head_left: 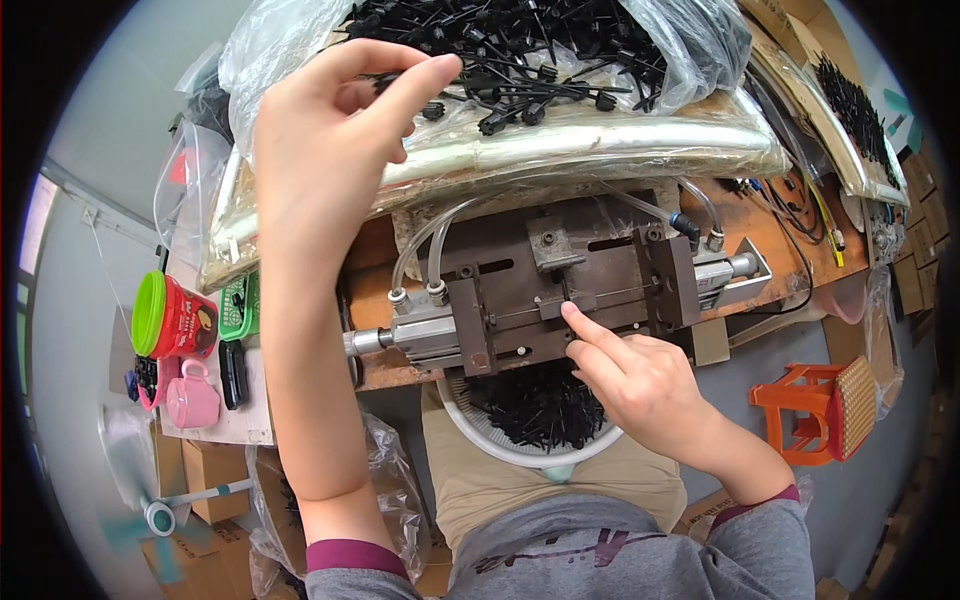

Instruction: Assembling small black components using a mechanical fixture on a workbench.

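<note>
My left hand (pixel 325 135) is raised at the near left side of a heap of black plastic parts (pixel 500 40). Its fingers are curled, and a dark part shows between thumb and forefinger, partly hidden by them. Each part in the heap has a thin stem and a ridged knob. Lower down, my right hand (pixel 640 385) reaches over a dark metal fixture (pixel 500 240), its forefinger stretched out. That fingertip touches a small black piece (pixel 566 296) at the fixture's centre block. The right hand's other fingers are loosely bent, with nothing seen in them.
Silver air cylinders (pixel 425 340) with clear hoses flank the fixture. Below it, a white basket (pixel 460 425) holds more black parts above my lap. At left stand a red tub (pixel 190 320) and a pink mug (pixel 192 397). An orange stool (pixel 805 405) stands at right.
</note>
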`<state>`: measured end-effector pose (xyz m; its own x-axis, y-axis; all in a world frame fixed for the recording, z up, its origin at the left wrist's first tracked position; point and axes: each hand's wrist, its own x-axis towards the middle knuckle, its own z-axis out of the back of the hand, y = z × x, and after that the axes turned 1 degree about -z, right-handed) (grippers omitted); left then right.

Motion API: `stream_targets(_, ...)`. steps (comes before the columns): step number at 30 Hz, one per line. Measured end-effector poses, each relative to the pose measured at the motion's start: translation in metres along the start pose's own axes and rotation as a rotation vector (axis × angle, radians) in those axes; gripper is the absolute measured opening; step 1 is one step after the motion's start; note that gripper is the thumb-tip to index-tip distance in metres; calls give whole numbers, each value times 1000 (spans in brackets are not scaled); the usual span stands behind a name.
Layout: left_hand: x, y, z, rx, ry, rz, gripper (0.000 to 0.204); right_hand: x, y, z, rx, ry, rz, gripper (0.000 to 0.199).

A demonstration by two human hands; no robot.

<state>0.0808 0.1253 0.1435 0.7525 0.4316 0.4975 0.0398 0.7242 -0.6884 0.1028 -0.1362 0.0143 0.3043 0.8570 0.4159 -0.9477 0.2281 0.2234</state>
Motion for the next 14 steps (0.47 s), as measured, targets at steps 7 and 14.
stream_targets(7, -69, -14, 3, -405, 93, 12, 30, 9, -4, 18, -62, 179, 9, 21)
stream_targets(14, -137, -9, -23, 18, 90, -187, 33, 94, -41, 49, 48, -157, 18, 21)
